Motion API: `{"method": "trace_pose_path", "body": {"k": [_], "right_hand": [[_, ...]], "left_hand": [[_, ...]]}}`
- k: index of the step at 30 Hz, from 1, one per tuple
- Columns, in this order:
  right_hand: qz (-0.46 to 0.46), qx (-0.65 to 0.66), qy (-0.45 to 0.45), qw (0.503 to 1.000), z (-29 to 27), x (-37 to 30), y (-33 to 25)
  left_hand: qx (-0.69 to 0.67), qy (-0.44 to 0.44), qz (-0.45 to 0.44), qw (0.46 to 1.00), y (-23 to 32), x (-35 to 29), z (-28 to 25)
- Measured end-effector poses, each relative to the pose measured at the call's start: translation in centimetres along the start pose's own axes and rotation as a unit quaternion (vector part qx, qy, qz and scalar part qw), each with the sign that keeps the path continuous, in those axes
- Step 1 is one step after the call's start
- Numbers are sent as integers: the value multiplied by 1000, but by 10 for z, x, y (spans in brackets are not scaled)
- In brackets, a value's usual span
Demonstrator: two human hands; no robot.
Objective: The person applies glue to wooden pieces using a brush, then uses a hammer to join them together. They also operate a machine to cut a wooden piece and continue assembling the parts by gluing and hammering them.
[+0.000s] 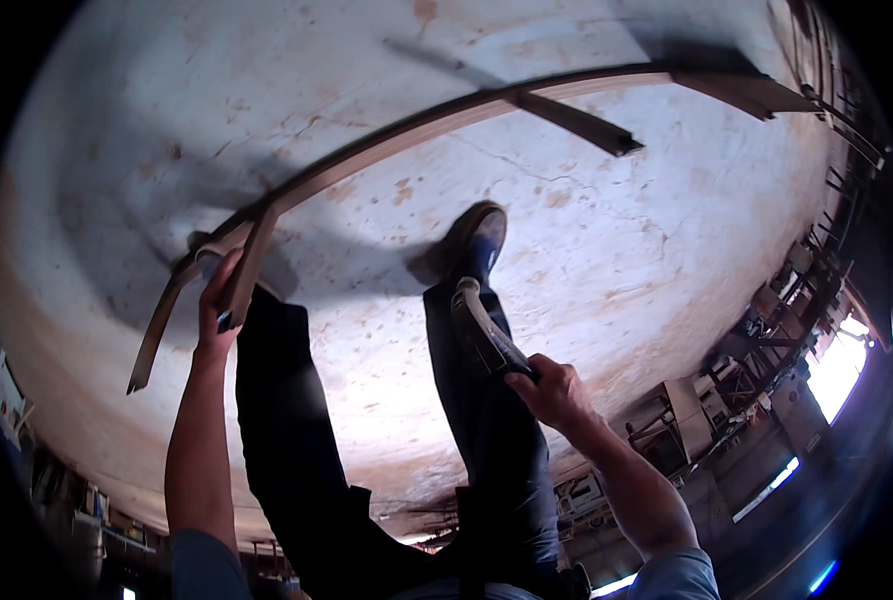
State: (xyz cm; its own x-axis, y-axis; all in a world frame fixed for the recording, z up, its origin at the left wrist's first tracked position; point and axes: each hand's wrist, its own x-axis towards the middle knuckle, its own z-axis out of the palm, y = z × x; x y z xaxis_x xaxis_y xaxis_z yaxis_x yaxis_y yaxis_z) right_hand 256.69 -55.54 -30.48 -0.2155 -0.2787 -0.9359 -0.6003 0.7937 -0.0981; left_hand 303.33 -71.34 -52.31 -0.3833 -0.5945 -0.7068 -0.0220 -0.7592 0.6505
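A long wooden frame (367, 152) lies across the pale floor, made of one long rail with several short pieces joined to it. My left hand (219, 295) is closed around a short wooden crosspiece (252, 258) near the frame's left end. Beyond it, another short piece (157, 335) sticks out toward me. In front of my right leg, my right hand (557, 390) grips a hammer (489, 335) by its dark handle. The hammer's head points away from me, apart from the frame; its exact shape is hard to make out.
Between my arms are my legs in dark trousers, with my right shoe (485, 228) on the stained floor (587, 240) short of the rail. More short pieces (582, 125) project from the rail's right part. Stacked wood and clutter (707, 400) line the right side, near a bright opening (839, 375).
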Motion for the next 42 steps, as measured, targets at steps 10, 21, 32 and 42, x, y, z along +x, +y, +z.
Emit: {"method": "trace_pose_path", "body": {"k": [10,21,32,42], "right_hand": [[62,28,12,998,-16,-9,36],[122,159,-17,980,-48,1,106],[190,210,-9,959,-114,0,180],[278,392,-10,877,-102,7,182]], "left_hand": [[492,66,-18,868,31,-24,-10],[510,326,-160,780,78,-167,-39],[684,222,216,661,217,-17,190],[105,49,-229,967,131,233,408]]}}
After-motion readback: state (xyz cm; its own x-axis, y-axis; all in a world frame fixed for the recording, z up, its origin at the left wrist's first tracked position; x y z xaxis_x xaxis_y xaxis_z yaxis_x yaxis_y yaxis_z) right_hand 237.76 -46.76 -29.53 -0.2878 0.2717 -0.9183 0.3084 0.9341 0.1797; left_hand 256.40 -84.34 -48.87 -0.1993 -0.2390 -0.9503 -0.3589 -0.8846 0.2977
